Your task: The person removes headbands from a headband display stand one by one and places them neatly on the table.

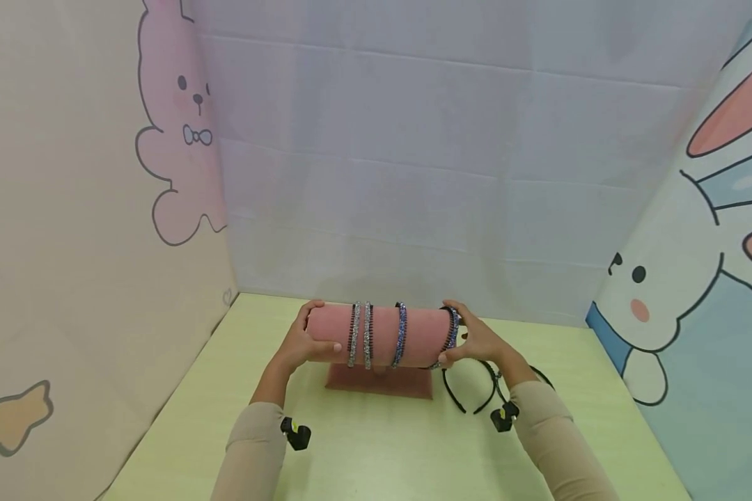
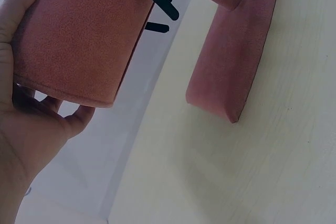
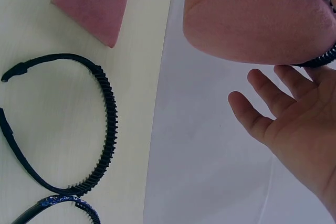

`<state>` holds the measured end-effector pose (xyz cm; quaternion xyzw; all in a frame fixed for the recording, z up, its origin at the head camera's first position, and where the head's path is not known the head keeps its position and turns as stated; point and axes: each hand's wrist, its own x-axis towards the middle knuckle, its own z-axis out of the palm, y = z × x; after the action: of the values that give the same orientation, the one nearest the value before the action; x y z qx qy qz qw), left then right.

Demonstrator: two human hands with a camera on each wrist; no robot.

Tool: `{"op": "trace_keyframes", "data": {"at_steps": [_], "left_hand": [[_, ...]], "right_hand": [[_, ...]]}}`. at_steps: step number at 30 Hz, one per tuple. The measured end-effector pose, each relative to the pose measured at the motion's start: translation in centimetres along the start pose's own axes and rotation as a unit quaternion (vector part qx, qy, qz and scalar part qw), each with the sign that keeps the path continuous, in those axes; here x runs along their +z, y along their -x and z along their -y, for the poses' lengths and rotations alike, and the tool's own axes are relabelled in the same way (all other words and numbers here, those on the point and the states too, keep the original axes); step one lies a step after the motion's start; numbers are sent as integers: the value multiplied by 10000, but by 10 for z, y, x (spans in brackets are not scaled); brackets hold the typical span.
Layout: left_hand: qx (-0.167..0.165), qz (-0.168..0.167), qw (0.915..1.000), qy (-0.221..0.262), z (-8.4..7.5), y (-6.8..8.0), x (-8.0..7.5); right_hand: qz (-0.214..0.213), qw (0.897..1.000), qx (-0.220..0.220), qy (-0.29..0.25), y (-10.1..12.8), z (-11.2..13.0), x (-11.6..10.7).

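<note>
Beige long sleeves (image 1: 251,445), small black-and-yellow wrist cameras (image 1: 296,433), bare hands.

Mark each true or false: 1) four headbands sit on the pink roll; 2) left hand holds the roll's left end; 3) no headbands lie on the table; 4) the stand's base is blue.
1) True: four headbands sit on the pink roll.
2) True: the left hand grips the roll's left end.
3) False: black headbands lie on the table beside the right hand.
4) False: the base is pink, like the roll.
</note>
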<state>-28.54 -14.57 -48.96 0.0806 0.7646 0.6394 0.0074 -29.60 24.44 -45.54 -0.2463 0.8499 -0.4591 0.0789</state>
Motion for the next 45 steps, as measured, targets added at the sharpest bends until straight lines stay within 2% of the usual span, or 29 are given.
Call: {"op": "trace_keyframes", "data": {"at_steps": [5,13,16,22,25,29,35,45], "left_hand": [[-1,1,10000,62,0,0,1],[30,14,9999,115,-1,-2,1],[21,74,9999,140,-2,-1,2],[-261,128,9995,120,-8,3,0],[-217,92,9997,101,0,1,-1],[-90,29,9999,51,2,0,-1],[-128,28,9999,11,3,-1,-2],[-62,10,10000,59,0,0,0]], "right_hand": [[1,9999,47,-165,1,4,-1],[-112,9990,101,-416,17,29,-4],[-169,9982,53,-574,22,25,-4],[-334,9966,46,-757,28,13,-2],[-399,9960,119,-787,33,11,-1],[-526,9953,203,-793,38,10,0],[-660,9936,230,-890,44,4,-1],[-965,9913,189,-880,46,-28,4]]}}
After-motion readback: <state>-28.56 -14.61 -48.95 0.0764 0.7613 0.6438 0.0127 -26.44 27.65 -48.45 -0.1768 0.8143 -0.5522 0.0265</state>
